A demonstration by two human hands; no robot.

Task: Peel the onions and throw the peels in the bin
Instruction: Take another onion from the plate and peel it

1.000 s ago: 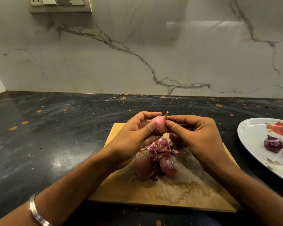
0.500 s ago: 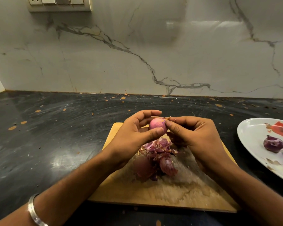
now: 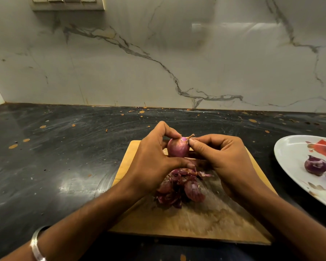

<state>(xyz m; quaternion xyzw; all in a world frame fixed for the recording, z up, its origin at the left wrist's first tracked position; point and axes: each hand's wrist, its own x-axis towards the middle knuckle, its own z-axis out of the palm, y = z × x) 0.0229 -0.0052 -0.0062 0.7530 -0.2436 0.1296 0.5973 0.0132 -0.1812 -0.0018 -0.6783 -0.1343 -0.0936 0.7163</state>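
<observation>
**Small red onion held above the board, pinched at its tip**

A silver bangle [image 3: 35, 245] is worn on the left wrist. A wooden cutting board [image 3: 196, 223] lies on the dark countertop [image 3: 55, 166], and a heap of purple onion peels [image 3: 181, 187] is piled on it. Above the heap, a small red onion [image 3: 177, 147] is gripped by the curled fingers and thumb of the left hand [image 3: 154, 162]. Its upper end, near the dry stem, is pinched by the right hand [image 3: 224, 159]; whether skin is caught there is unclear. At far right, a peeled onion [image 3: 316, 165] rests on a white plate [image 3: 290, 147]. A marble backsplash [image 3: 158, 63] stands behind.
</observation>
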